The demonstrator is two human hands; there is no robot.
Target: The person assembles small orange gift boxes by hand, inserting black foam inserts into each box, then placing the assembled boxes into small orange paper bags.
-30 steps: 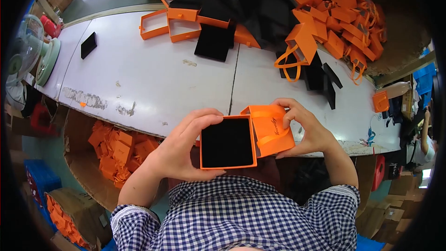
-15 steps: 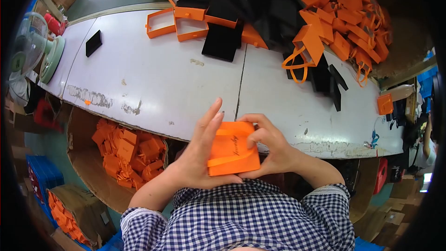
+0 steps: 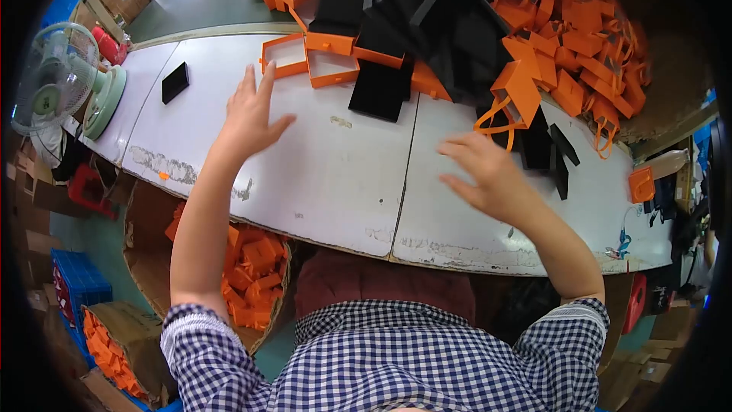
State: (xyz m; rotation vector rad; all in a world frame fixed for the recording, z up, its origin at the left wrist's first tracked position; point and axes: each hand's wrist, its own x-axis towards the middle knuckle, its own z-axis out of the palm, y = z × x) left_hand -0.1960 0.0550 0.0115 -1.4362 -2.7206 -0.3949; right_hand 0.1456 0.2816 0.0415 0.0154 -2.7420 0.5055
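Observation:
My left hand point(image 3: 248, 118) is raised over the white table point(image 3: 335, 183), fingers spread and holding nothing. Just beyond its fingertips lie open orange box trays point(image 3: 333, 70) with pale insides. My right hand point(image 3: 488, 179) hovers over the table's right half, empty, its fingers stretched and apart. Closest to it is an orange paper bag point(image 3: 520, 95) with ribbon handles. Black flat pads point(image 3: 379, 91) lie between the two hands, at the front of a big black heap point(image 3: 450, 27).
Orange bags point(image 3: 583, 46) are piled at the back right. A fan point(image 3: 99, 99) and a small black piece point(image 3: 174, 82) are at the left. Below the table edge, a carton point(image 3: 145, 236) holds orange packages point(image 3: 255, 267). Blue scissors point(image 3: 624, 243) lie at the right edge.
The orange jewelry bag held in both hands earlier is out of them now. Both hands have parted and reached forward, left hand to the left, right hand to the right.

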